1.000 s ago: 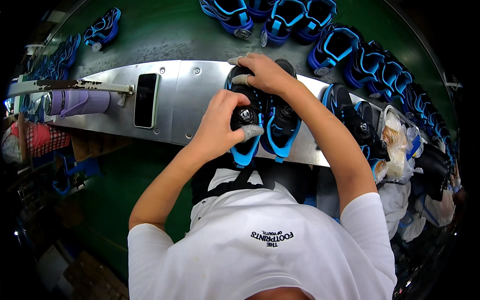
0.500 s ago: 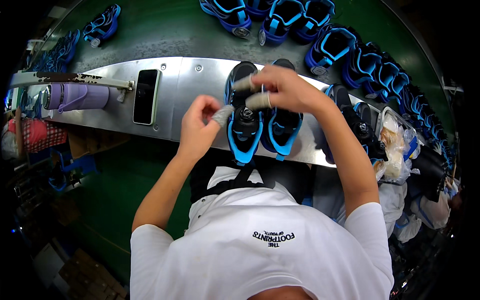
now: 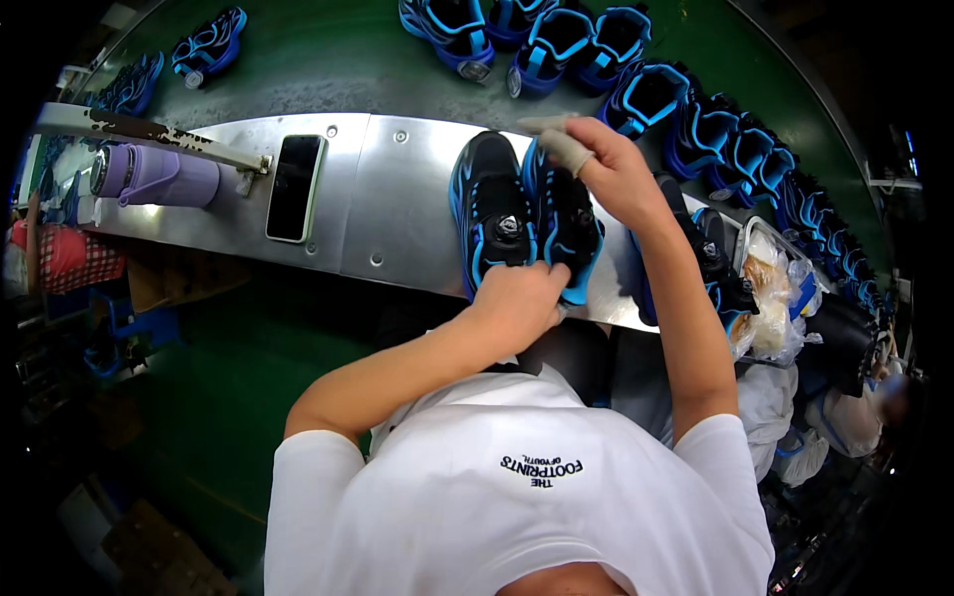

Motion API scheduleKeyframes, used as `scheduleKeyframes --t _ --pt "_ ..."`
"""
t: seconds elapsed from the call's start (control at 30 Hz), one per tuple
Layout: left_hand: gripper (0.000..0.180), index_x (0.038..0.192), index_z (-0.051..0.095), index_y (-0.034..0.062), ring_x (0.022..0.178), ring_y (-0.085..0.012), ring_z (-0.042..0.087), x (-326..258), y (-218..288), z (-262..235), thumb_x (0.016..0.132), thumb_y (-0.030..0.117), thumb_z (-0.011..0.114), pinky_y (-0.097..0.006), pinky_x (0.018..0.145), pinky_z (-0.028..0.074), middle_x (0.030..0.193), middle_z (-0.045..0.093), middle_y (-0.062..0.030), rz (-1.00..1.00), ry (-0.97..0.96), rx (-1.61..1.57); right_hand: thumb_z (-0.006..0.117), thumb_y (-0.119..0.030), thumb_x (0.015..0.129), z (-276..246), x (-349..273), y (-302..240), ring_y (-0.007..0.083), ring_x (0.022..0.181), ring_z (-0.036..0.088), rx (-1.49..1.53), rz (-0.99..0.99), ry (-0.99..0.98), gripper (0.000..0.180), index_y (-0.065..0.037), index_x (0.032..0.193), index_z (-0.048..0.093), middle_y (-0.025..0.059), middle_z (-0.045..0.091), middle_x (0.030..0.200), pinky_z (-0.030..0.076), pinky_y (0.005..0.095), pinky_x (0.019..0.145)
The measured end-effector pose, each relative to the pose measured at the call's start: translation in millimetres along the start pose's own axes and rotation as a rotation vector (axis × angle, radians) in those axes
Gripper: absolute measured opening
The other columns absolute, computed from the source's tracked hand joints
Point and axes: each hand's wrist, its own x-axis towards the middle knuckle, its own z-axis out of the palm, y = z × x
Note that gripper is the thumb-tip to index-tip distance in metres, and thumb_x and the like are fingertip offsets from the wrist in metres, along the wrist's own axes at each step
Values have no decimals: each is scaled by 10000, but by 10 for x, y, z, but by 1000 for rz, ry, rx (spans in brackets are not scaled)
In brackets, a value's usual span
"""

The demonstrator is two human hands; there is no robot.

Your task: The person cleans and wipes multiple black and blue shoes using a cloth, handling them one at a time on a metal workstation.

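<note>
A pair of black and blue sneakers with round dial fasteners lies side by side on the metal bench, toes pointing away: the left sneaker (image 3: pixel 494 189) and the right sneaker (image 3: pixel 564 214). My left hand (image 3: pixel 517 303) is closed over their heel ends, its fingers curled at the collars; the fingertips are partly hidden. Above the right sneaker's toe is my right hand (image 3: pixel 611 164), holding nothing, with fingers stretched to the left. Pale finger covers (image 3: pixel 566 149) wrap some of its fingers.
The metal bench (image 3: pixel 397 214) carries a phone (image 3: pixel 295 189) and a purple bottle (image 3: pixel 169 177), with a worn metal bar (image 3: pixel 149 129) beside them. More sneakers (image 3: pixel 706 248) and a tray of plastic-wrapped items (image 3: pixel 770 283) are at right. Rows of sneakers (image 3: pixel 646 99) stand on the green surface beyond.
My left hand has come down and right from beside the left sneaker to the heels. My right hand has moved right and slightly up, off the left sneaker. The sneakers have shifted slightly.
</note>
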Motion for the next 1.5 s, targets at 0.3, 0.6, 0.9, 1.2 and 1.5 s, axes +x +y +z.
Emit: scheduleKeyframes --t 0.3,0.6,0.9,1.2,1.5 --pt "313 1006 724 95 449 -118 479 -122 -702 -1586 819 344 750 -301 483 405 523 535 -70 -153 251 -145 567 -174 960 -477 -2 235 114 861 561 -10 132 19 249 -69 1146 696 25 649 960 457 255 785" --pt "215 950 700 49 908 -338 621 1236 -1961 -2072 772 169 699 -405 831 495 929 681 -136 -87 959 423 680 -217 851 -261 1516 -62 310 885 618 -661 -257 131 324 -122 1160 653 151 629 958 486 399 783" --pt "327 1129 594 127 971 -363 617 1721 -2023 -1495 807 119 651 -427 835 487 1048 652 -168 -213 575 -150 578 -71 821 57 2430 451 377 972 634 -1081 -49 -67 595 -253 1381 491 156 653 1074 524 465 803" --pt "191 957 622 37 663 -266 623 -327 -911 -1013 825 149 703 -334 622 494 813 644 -133 -136 516 -243 653 10 720 143 412 -376 300 876 620 -510 -383 -410 464 -152 1154 636 96 644 883 460 396 763" --pt "342 1081 622 42 815 -309 605 -1006 -561 -434 762 98 733 -398 737 502 981 629 -114 -306 296 -518 735 -60 735 128 -968 -519 274 891 635 -357 -131 -315 361 -109 1090 694 72 673 988 532 338 714"
